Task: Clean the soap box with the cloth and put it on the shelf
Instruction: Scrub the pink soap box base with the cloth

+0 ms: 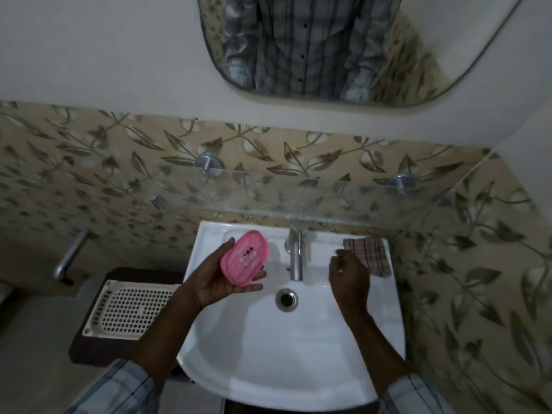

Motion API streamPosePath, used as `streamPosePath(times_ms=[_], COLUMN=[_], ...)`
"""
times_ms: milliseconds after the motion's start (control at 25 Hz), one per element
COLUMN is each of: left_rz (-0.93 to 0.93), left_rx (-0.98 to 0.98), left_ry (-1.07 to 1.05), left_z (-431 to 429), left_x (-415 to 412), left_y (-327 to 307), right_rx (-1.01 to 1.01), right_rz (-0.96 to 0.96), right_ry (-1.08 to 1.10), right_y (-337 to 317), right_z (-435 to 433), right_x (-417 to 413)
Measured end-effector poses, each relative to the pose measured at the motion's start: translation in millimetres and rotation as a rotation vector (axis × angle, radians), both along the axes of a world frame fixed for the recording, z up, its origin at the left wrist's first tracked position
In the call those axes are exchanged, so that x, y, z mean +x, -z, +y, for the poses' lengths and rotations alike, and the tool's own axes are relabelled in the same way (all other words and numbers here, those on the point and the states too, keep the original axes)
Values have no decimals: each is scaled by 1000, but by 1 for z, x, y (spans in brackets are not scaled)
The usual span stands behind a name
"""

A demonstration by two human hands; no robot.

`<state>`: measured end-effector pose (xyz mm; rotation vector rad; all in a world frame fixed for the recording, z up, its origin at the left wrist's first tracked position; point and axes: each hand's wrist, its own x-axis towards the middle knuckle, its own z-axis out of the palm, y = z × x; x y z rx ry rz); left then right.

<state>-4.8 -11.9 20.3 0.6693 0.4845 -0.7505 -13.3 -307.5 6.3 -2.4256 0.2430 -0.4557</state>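
Observation:
A pink slotted soap box lies in my left hand, over the left side of the white sink; thumb and fingers curl round its edges. A checked cloth lies on the sink's back right corner. My right hand hovers just left of the cloth with loosely curled fingers; whether a fingertip touches the cloth I cannot tell. A clear glass shelf runs along the tiled wall above the sink on two metal brackets.
A chrome tap stands at the back middle of the sink, with the drain below it. A white perforated tray sits on a dark stand to the left. A mirror hangs above the shelf.

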Motion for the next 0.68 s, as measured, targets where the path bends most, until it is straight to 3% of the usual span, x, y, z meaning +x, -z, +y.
streamPosePath(times_ms=[120,200,360,440,480,520,600,680], left_rz=[4,32,64,88,99,115,136,119], left_rx=[50,42,14,19,43,67,73,97], left_ry=[-9,-61,-196,-230,-237,-238,-246,-186], left_z=[6,6,1,-1,-3,-5,-9,-12], left_x=[-7,-15,-34,-43,-47,-50,-52,-54], left_y=[9,13,14,9,5,-1,-14,-26], right_rx=[-458,-644,-809,-743,-536,-212,643,1194], right_rz=[126,155,29,29,53,146,343,369], right_ry=[-92,-251,-356,-380,-355,-286,18,146], right_y=[34,53,70,61,56,49,33,16], right_z=[-62,-91,-109,-108,-108,-106,-94,-77], right_x=[13,25,43,46,43,39,27,-4])
